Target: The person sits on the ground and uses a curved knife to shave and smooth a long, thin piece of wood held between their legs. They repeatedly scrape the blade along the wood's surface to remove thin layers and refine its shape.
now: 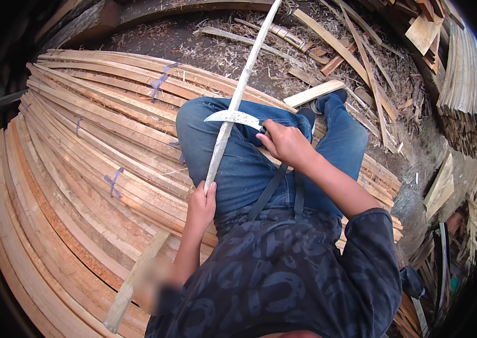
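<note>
My left hand [199,207] is closed around the lower end of a long, pale wooden stick [242,81]. The stick slants up and away across my left thigh, past the top edge of the picture. In my right hand [286,144] is the handle of a curved knife [233,117], its fingers wrapped round the grip. The knife's whitish, speckled blade points left and crosses over the stick above my thigh. Part of the handle is hidden by my fingers.
I sit on bundled wooden slats [97,135], several tied with purple strips [113,182]. Beyond my feet, offcuts [328,45] and shavings cover the ground. A stack of thin boards [466,90] stands at the right. A short wooden piece [137,279] lies by my left arm.
</note>
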{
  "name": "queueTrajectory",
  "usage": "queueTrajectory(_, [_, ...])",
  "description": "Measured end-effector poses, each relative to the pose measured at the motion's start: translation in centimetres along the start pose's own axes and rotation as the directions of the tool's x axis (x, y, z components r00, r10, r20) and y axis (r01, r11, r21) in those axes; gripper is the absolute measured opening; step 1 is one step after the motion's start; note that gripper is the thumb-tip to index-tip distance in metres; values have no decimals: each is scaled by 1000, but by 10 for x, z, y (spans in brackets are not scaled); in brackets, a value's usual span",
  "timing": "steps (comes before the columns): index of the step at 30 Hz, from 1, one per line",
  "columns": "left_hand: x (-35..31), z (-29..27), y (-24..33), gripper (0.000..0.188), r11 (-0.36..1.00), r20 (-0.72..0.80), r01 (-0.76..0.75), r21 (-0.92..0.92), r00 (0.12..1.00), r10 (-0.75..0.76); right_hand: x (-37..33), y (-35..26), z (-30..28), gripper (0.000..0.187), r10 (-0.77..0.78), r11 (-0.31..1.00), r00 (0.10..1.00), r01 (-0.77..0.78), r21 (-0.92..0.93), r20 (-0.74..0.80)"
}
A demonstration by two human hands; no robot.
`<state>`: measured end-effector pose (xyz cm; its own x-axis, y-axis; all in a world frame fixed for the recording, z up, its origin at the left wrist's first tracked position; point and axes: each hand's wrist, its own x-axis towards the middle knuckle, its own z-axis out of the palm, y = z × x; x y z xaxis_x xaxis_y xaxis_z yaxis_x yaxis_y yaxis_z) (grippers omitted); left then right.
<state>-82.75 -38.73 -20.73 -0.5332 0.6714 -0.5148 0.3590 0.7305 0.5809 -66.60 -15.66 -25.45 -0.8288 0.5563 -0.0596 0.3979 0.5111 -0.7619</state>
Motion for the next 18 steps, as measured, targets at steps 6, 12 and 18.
queueTrajectory(6, [5,0,10,40,999,35,33,22,999,-34,60,85,-54,34,52,957,982,-101,-271,-183])
queueTrajectory(12, [11,7,1,42,1000,-13,5,0,1000,-5,22,21,-4,30,-72,982,991,50,-180,-116])
queueTrajectory(18, [6,4,5,43,1000,19,20,18,1000,-20,82,110,-71,38,443,859,746,-511,-1,-497])
